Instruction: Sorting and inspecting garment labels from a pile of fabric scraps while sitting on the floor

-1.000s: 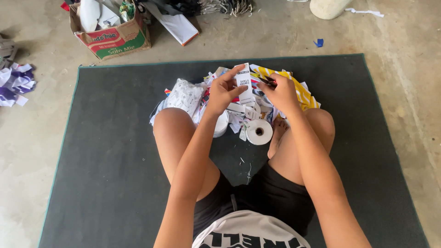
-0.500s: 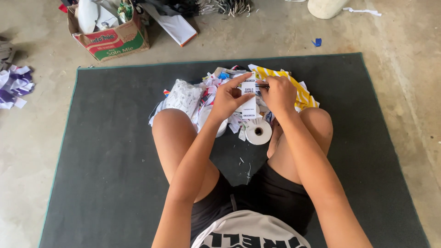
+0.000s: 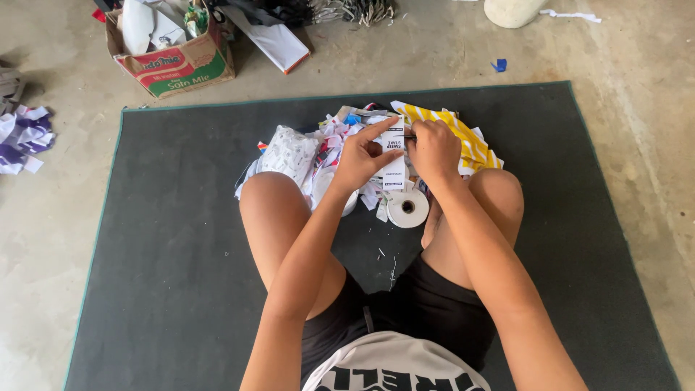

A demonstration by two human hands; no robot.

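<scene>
A bare concrete floor (image 3: 58, 239) fills my view, with a dark grey mat (image 3: 159, 261) spread across it and the person sitting cross-legged in the middle. Beyond the mat's far edge stands an open cardboard box (image 3: 177, 61) stuffed with odds and ends, and a small heap of purple and white scraps (image 3: 22, 137) lies off to the left on the concrete.

Just ahead of the knees sits a pile of fabric and paper scraps (image 3: 326, 145), a yellow-and-white striped cloth (image 3: 463, 137) on its right side. The left hand (image 3: 358, 159) is closed on a narrow white printed label strip (image 3: 394, 163), pinching it upright above the pile with the forefinger laid along its top. The right hand (image 3: 434, 148) is clenched beside the strip's upper edge around a thin dark tool; I cannot tell what tool it is. A roll of white tape (image 3: 407, 208) lies flat on the mat between the legs, just below the strip.

I judge the risk to be at the top of the strip: the tool's tip works very close to the left forefinger, and a slip could catch it. The limp strip could also twist in that light pinch, or drop into the scraps and get lost.
</scene>
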